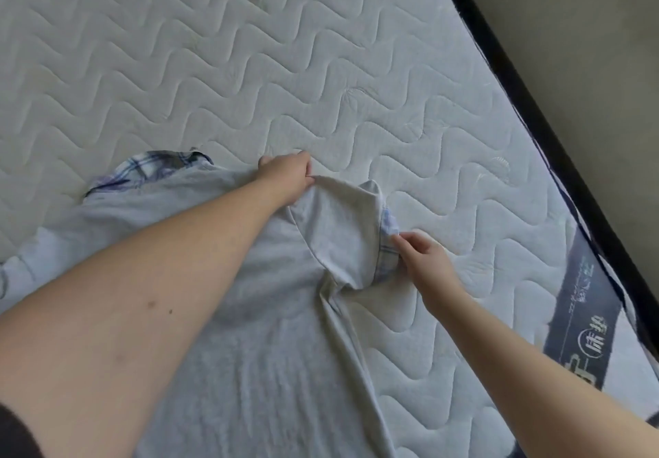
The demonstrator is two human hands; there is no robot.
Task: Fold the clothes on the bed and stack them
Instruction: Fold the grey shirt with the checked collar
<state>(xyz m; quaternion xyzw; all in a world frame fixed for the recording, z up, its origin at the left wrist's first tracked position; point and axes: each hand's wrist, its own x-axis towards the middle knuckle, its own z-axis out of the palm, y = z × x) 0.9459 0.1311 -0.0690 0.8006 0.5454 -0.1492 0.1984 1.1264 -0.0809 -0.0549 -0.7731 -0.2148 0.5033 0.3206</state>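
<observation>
Both hands, the left hand (287,176) and right hand (424,258), are pinching the grey shirt's (271,333) sleeve (338,229), folding barely begun, the checked shirt (157,167) underneath waiting

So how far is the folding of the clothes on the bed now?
It looks early. No folded stack is in view. The light grey knit shirt lies spread on the white quilted mattress. In hand: the left hand grips the shirt's shoulder, and the right hand pinches the sleeve's cuff. Left: finishing this fold, then the blue plaid garment showing from under it, then stacking.
</observation>
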